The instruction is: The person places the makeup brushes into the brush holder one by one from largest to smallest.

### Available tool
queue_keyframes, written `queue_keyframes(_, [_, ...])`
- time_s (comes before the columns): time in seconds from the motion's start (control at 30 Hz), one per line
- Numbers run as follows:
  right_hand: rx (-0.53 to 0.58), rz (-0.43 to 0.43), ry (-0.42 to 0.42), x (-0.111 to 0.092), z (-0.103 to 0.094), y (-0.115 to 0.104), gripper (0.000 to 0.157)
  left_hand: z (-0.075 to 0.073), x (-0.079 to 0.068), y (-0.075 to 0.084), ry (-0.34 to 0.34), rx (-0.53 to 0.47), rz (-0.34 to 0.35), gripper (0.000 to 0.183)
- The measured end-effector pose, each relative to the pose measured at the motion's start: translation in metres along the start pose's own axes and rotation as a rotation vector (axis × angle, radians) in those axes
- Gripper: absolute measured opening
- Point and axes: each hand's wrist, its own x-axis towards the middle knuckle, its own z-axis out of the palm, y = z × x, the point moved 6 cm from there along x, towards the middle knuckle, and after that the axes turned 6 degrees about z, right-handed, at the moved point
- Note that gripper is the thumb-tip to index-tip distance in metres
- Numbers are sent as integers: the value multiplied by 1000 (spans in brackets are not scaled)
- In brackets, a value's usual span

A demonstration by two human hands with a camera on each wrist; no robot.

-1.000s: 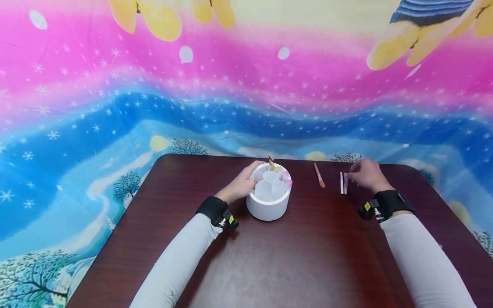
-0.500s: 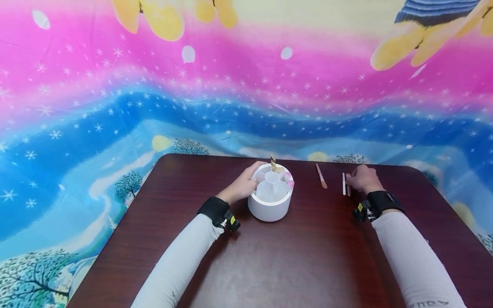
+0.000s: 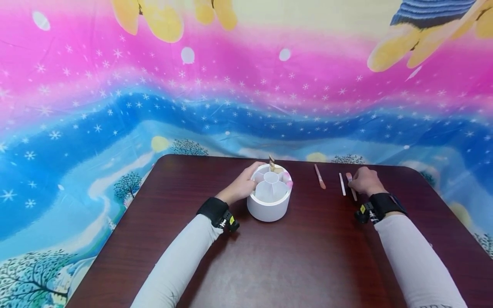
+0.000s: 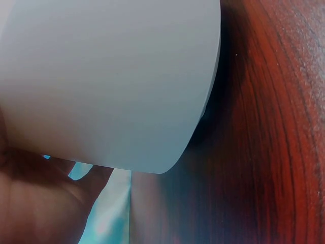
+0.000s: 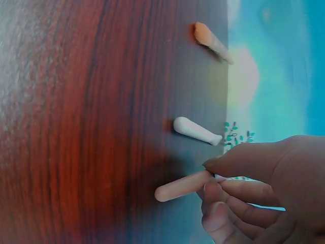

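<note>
My left hand [image 3: 242, 182] grips the left wall of a round white divided organizer [image 3: 268, 209] standing on the table. In the left wrist view the organizer's smooth side [image 4: 111, 86] fills much of the picture, with the left hand [image 4: 40, 203] against it. To the right, my right hand [image 3: 366, 181] pinches a makeup brush [image 3: 354, 194] with an orange-tinted head. The right wrist view has the brush's pale pink handle [image 5: 180, 188] between thumb and fingers of the right hand [image 5: 269, 188]; its bristle end is hidden there. The handle stays close to the tabletop.
A slim white stick-like tool [image 3: 342, 185] lies just left of the held brush. Farther left lies another makeup brush [image 3: 319, 176], orange bristles toward me. Gold and pink items [image 3: 286, 177] stand in the organizer's back compartments. A printed cloth [image 3: 246, 107] hangs behind the dark wooden table [image 3: 292, 256].
My right hand has come down and taken hold of the right-hand brush, which now lies at a slant, apart from the white tool. My left hand stays on the organizer.
</note>
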Motion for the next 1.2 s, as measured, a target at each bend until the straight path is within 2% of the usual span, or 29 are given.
queue_keyframes(0.17, [35,-59,34,-7,-12,-9,40,0,-1,1,1,-8,-1,74])
queue_keyframes(0.23, [64,-92,66,-12,-21,-19,33,0,-1,2,3,-6,10,73])
queue_keyframes(0.3, [96,-117,108,-20,-29,-31,27,0,-1,3,4,-1,20,72])
queue_keyframes(0.47, [163,-171,199,-37,-47,-63,33,0,-1,3,6,10,3,73])
queue_keyframes(0.73, [208,-289,304,-68,-64,-118,25,1,0,1,1,20,-9,70])
queue_keyframes(0.97, [255,-380,317,-93,-69,-157,24,1,-1,1,1,14,-10,71])
queue_keyframes(1.2, [318,-439,287,-115,-67,-182,23,0,0,2,5,15,13,71])
